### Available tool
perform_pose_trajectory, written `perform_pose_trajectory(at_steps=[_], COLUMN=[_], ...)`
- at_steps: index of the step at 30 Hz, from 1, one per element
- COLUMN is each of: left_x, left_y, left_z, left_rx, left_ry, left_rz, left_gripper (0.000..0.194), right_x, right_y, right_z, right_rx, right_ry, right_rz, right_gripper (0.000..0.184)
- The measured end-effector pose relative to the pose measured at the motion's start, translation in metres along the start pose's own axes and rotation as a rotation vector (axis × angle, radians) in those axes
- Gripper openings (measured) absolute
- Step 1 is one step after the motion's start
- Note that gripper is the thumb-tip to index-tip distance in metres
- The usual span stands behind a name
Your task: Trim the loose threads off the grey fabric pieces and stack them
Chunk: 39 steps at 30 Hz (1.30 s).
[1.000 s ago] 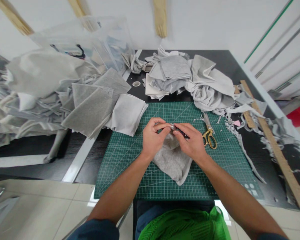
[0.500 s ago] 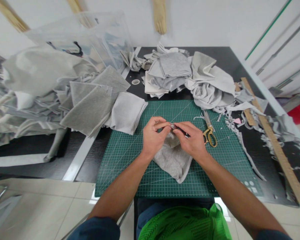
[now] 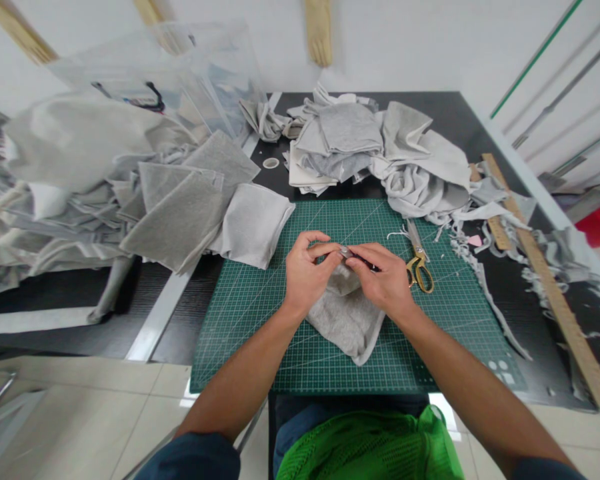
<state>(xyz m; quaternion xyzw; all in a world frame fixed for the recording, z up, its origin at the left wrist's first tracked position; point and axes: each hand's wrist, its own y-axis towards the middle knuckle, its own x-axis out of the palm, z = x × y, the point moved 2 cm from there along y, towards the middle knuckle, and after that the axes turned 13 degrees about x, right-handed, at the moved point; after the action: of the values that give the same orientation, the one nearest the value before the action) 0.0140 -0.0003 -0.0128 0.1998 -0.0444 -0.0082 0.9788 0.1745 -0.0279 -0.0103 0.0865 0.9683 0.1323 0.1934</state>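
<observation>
My left hand [image 3: 307, 270] pinches the top edge of a grey piece of fabric [image 3: 347, 327], whose lower part hangs down onto the green cutting mat [image 3: 250, 333]. Close against it, my right hand [image 3: 383, 273] is closed around a small dark tool [image 3: 367, 262] with a metal tip, which meets the cloth at my left fingertips. The tool's exact kind is mostly hidden by my fingers. Just right of my right hand lie gold-handled scissors [image 3: 419, 260] on the mat. A folded light grey cloth [image 3: 255, 223] rests on the mat's upper left corner.
Heaped grey fabric [image 3: 80, 147] covers the left side, in front of a clear plastic bin [image 3: 220, 73]. More folded cloth [image 3: 350, 130] is stacked behind the mat. At right, a long wooden ruler [image 3: 555, 287] lies among fabric scraps. A white tape ring [image 3: 271, 163] sits behind the mat.
Both hands stay in nearly the same place. The metal tip between my fingertips has shifted very slightly; the fabric and the rest look unchanged.
</observation>
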Motion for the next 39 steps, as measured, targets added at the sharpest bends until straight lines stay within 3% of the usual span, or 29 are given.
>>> perform_pose_trajectory(at_steps=[12,23,39], left_x=[0.0026,-0.0004,0.0015], left_y=[0.0012,0.0024,-0.0006], left_z=[0.0002,-0.0078,-0.0019], left_rx=[-0.056,-0.094,-0.061], left_ry=[-0.096,-0.131,-0.06], left_rz=[0.001,0.031,0.007], left_gripper=[0.043,0.045,0.043], right_x=[-0.0016,-0.0013,-0.0011], right_y=[0.0022,-0.0046,-0.0033], right_z=[0.0018,-0.0032,-0.0023], right_rx=[0.114,-0.225,-0.199], right_ry=[0.006,-0.203,-0.194], right_rz=[0.026,0.191,0.173], right_gripper=[0.022,0.023,0.021])
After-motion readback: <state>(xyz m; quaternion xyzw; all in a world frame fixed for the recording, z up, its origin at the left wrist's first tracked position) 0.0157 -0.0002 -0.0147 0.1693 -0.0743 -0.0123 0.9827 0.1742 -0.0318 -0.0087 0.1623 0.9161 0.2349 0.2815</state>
